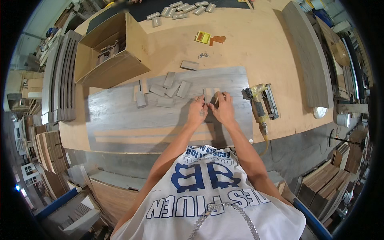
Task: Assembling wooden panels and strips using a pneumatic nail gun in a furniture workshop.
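Both hands meet over a grey wood-grain panel (116, 114) lying on the table. My left hand (197, 111) is closed, its fingers at a thin grey strip (204, 94) standing on edge. Close beside it, my right hand (222, 110) has its fingers curled round a small wooden piece (217, 97), partly hidden by them. The thumbs nearly touch. Bare tan patches show on the panel just beyond the fingers. Several small grey wood blocks (172, 89) lie loose on the panel to the left. A long tan strip (152, 133) with grey lines runs along its near side.
A nail gun (261, 102) with a hose lies right of the panel. An open cardboard box (134, 50) holding wood pieces stands at left. Farther off are a yellow case (203, 37), small fasteners (203, 55) and more blocks (180, 15). Grey boards (310, 56) flank the table.
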